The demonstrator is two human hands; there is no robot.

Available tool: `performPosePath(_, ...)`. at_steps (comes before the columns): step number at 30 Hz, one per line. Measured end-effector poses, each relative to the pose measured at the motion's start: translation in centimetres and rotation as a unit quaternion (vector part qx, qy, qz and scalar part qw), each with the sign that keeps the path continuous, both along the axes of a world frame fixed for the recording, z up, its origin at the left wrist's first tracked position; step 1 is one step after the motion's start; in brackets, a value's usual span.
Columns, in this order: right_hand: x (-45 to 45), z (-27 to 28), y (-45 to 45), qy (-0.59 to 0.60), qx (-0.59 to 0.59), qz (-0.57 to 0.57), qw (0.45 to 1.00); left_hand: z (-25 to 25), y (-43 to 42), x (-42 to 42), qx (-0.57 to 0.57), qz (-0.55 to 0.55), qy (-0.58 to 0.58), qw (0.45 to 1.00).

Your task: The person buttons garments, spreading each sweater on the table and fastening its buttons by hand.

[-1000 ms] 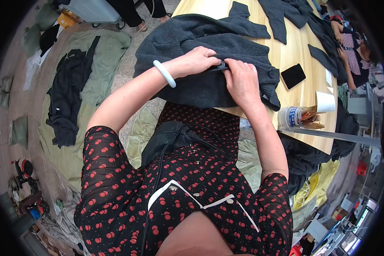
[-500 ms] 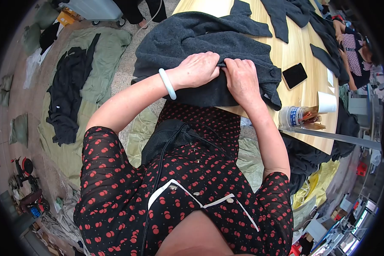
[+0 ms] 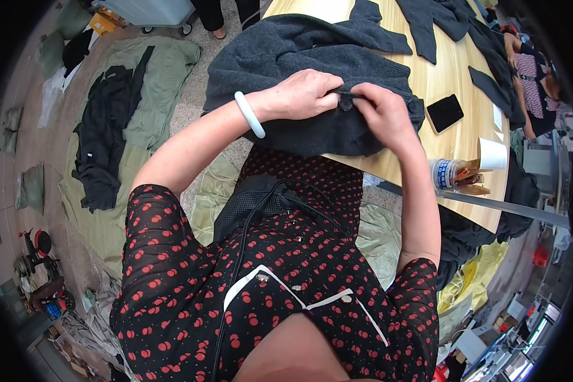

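A dark grey knitted cardigan [image 3: 280,54] lies bunched at the near end of the wooden table [image 3: 442,76], partly over its edge. My left hand [image 3: 305,94], below a pale bangle [image 3: 249,114], is closed on the cardigan's front edge. Just to the right, my right hand [image 3: 383,114] pinches the same edge. A round dark button [image 3: 345,104] shows between the two hands. The fingertips partly hide the cloth they hold.
A black phone [image 3: 445,113] and a jar of tools [image 3: 449,174] sit at the table's right side. More dark knitwear [image 3: 419,28] lies farther back. Another person [image 3: 535,83] is at the far right. Dark clothing [image 3: 102,137] rests on a green floor sheet at left.
Both hands have shifted along the cardigan's edge, and my right hand has moved right and down. A button now shows between them. The view has shifted slightly.
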State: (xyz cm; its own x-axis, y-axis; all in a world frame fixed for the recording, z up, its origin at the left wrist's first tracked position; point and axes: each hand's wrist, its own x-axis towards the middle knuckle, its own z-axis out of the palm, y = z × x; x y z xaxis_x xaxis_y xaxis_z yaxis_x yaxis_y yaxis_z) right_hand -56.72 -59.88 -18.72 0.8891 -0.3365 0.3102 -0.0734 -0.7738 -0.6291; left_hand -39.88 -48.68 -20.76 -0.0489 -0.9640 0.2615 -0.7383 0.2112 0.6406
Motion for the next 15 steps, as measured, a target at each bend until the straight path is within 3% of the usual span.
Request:
performPosePath(2, -0.4, 1.4, -0.8, 0.079, 0.116, -0.015, 0.99, 0.3, -0.4, 0.3, 0.021, -0.028, 0.048, 0.998)
performPosePath(4, 0.0, 1.3, -1.5, 0.089, 0.119, -0.023, 0.989, 2.1, -0.7, 0.8, 0.105, -0.047, 0.06, 0.992)
performPosePath(5, 0.4, 1.1, -1.6, 0.092, 0.086, -0.048, 0.991, 1.6, -0.8, 1.4, 0.118, -0.05, 0.096, 0.987)
performPosePath(10, 2.5, -2.2, -1.9, 0.029, -0.126, -0.109, 0.986, 0.1, 2.6, 6.5, 0.102, 0.078, -0.028, 0.991)
performPosePath(15, 4.7, -1.4, 0.4, -0.07, -0.169, -0.012, 0.983, -1.4, 7.9, 9.2, 0.119, 0.118, -0.041, 0.985)
